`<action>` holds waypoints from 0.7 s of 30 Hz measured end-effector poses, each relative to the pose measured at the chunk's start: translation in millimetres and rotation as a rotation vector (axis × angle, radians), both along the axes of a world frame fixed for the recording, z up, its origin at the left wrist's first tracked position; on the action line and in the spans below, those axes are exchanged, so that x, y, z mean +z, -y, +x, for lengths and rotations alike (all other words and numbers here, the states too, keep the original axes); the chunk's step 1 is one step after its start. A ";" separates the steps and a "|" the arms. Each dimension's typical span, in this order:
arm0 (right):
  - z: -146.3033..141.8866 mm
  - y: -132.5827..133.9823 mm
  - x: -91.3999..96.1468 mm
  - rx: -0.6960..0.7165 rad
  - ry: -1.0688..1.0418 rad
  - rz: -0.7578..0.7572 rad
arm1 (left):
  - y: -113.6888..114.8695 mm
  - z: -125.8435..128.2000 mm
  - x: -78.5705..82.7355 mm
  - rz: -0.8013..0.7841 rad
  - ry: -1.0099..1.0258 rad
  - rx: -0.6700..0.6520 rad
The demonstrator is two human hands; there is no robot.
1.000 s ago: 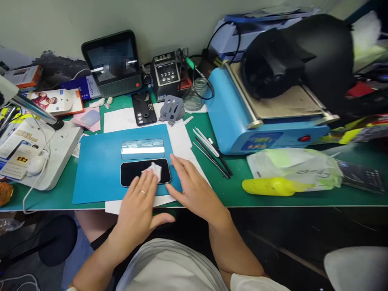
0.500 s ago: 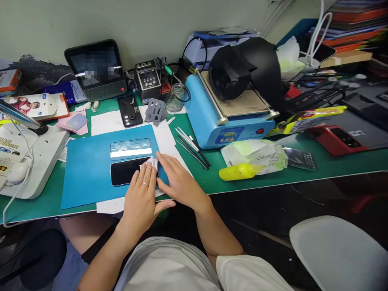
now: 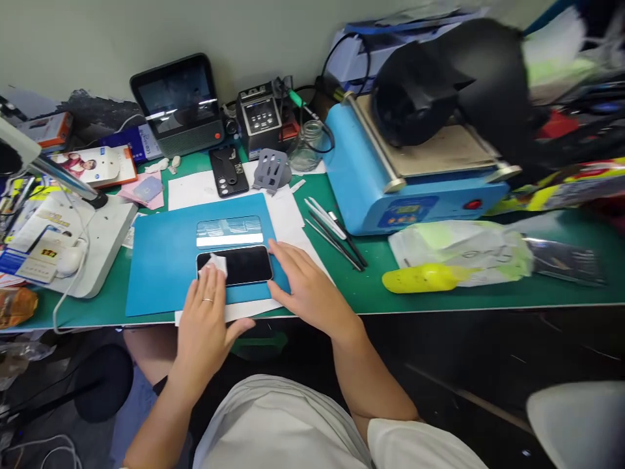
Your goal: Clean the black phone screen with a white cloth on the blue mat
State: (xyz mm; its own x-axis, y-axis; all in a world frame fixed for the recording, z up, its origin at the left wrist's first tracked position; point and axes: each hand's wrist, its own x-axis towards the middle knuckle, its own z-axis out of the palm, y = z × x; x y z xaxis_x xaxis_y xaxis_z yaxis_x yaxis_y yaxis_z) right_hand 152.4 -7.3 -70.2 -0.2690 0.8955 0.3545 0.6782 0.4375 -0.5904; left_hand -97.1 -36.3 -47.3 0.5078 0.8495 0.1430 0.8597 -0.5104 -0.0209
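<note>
**Slim, black-screened smartphone face up on a smooth, blue rectangular mat**

The smartphone lies crosswise near the mat's front edge. It should be light and stiff, with slick, breakable glass; its narrow, pale side edges look the safest hold. The left hand is flat, palm down, fingers pressing a crumpled white wipe, likely soft and thin, onto the screen's left end. The right hand is open, thumb and forefinger spread by the right-hand corners, seemingly touching. Just beyond the phone lies a clear rectangular sheet, glass or film, I cannot tell. Beneath everything is a green counter.
</note>
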 end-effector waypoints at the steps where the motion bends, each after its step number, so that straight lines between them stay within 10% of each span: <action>1: -0.3 0.4 -1.1 -0.001 0.009 0.003 | 1.5 8.2 -0.7 -0.010 0.003 -0.007; 8: -1.0 1.1 -0.4 0.003 0.012 0.015 | 0.9 56.3 -3.6 -0.070 0.058 -0.135; 16: -0.3 2.1 1.3 0.008 0.057 0.040 | -6.4 7.4 10.2 -0.094 0.015 0.023; 21: -1.6 2.7 -0.4 -0.003 0.061 0.054 | -4.9 22.3 10.8 -0.116 0.030 -0.035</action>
